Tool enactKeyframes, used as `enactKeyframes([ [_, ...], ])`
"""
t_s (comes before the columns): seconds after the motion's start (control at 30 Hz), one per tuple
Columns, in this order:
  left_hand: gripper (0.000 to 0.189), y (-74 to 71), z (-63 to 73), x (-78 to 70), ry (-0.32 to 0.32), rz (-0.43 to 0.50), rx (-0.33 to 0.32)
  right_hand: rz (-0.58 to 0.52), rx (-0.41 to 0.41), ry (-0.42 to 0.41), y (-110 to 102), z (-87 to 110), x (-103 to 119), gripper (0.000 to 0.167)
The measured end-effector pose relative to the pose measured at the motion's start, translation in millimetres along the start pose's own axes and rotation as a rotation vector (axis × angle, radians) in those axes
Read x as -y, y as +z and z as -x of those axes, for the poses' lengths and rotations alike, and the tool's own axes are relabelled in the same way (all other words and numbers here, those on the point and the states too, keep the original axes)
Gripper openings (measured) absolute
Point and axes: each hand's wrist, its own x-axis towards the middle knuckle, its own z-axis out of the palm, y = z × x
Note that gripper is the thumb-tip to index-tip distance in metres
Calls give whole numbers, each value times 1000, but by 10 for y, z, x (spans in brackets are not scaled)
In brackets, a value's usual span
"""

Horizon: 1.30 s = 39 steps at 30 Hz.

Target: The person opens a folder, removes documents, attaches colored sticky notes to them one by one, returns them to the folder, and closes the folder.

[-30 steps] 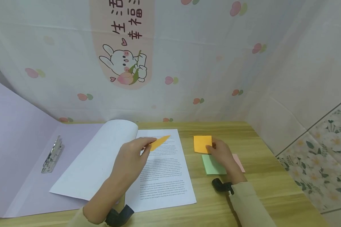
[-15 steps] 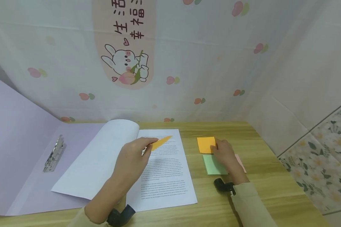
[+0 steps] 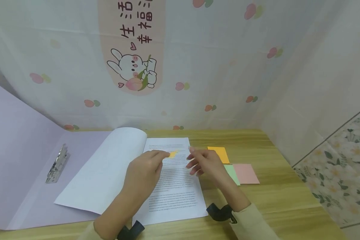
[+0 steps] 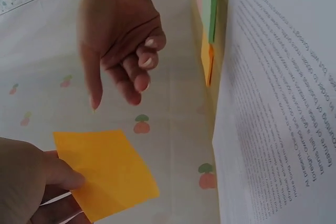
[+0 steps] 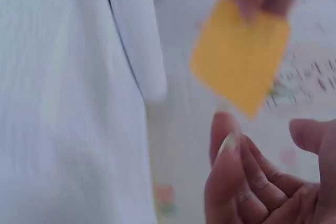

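Observation:
Between thumb and fingers my left hand (image 3: 145, 170) pinches a single orange sticky note (image 4: 107, 174) by one edge, held above the printed page (image 3: 175, 186). My right hand (image 3: 208, 163) hovers close by on the right, its fingers relaxed and apart, holding nothing. In the right wrist view its fingers lie just below the orange note's corner without touching it. On the table behind the right hand lie an orange sticky note pad (image 3: 219, 154), a green pad (image 3: 232, 173) partly hidden by the forearm, and a pink pad (image 3: 246, 174).
An opened lilac folder (image 3: 33, 196) with a metal clip (image 3: 57, 164) lies at the left. A curled-back white sheet (image 3: 99, 176) leans over it beside the page. A patterned curtain (image 3: 198, 66) hangs behind the wooden table (image 3: 282, 200).
My right hand has let go of the orange pad, leaving it on the table, and moved left towards the note. The left hand still holds its note, now turned slightly.

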Motion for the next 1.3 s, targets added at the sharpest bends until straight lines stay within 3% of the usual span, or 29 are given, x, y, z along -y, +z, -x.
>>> enactKeyframes([
  [0.2,27,88,59,-10,154,-110,-39,-146,43,82,273,-12,-23,45],
  [0.4,27,131,161,-29,170,-132,-6,-238,21,69,385,-64,-46,36],
  [0.57,25,145,259,-53,175,-130,55,-201,-36,44,457,-88,-69,30],
  [0.7,22,96,261,-6,71,-60,109,-148,-62,40,478,-100,-81,31],
  [0.87,24,-51,150,140,-232,39,218,-74,-82,25,477,-102,-83,29],
  [0.97,27,-81,130,234,-373,65,366,-22,-79,10,487,-103,-109,25],
  [1.13,35,-21,170,308,-401,108,555,12,-46,3,517,-105,-186,23],
  [1.3,42,19,194,316,-379,78,617,9,6,-14,581,-138,-248,25],
])
